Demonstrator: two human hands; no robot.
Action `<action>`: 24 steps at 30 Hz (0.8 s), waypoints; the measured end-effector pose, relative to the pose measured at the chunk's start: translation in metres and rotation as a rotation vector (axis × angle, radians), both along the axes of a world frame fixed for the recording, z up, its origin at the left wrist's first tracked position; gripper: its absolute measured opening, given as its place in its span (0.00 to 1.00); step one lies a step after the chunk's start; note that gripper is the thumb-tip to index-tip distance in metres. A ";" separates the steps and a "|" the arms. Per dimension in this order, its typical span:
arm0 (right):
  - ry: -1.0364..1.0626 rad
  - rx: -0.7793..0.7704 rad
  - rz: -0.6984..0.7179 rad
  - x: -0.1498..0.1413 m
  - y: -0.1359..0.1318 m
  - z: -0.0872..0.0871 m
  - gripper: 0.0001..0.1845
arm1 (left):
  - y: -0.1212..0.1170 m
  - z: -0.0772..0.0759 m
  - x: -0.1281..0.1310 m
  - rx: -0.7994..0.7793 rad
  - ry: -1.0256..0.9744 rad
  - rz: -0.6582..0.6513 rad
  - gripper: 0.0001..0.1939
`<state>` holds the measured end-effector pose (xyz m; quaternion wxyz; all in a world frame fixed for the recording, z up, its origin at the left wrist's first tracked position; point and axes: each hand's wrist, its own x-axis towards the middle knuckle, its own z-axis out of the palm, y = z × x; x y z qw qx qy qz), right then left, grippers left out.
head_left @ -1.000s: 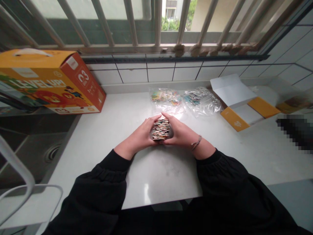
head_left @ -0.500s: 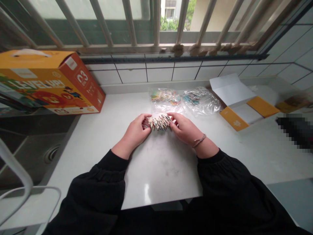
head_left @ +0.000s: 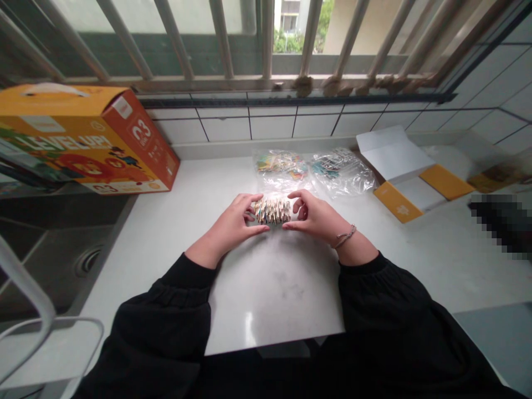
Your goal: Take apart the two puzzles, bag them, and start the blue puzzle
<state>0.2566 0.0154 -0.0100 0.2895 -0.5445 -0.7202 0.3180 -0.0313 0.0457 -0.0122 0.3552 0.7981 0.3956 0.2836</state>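
A row of thin puzzle pieces (head_left: 272, 211) stands on edge on the white counter, packed side by side with their pale edges up. My left hand (head_left: 238, 219) curves around the row's left end, thumb stretched along the near side and fingers apart; its fingertips are close to or touching the pieces. At the right end, my right hand (head_left: 310, 215) is loosely open, with thumb and forefinger spread and the other fingers curled. A small gap shows between that palm and the pieces. Behind the row lie a clear bag of colourful pieces (head_left: 282, 163) and another clear plastic bag (head_left: 343, 170).
An orange carton with a handle (head_left: 89, 141) stands at the left, beside the sink (head_left: 45, 244). An open white-and-yellow box (head_left: 401, 202) sits at the back right. The tiled wall (head_left: 272, 124) and barred window bound the far side. A pixelated dark object (head_left: 501, 221) lies far right.
Both hands have loosened from the row, thumbs moving out along its near side. The right hand has shifted slightly right, off the end. The pieces now stand straighter and more even.
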 end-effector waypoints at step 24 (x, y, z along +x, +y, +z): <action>-0.148 0.300 0.080 -0.022 0.006 -0.019 0.35 | 0.001 -0.005 0.006 0.032 -0.043 0.040 0.25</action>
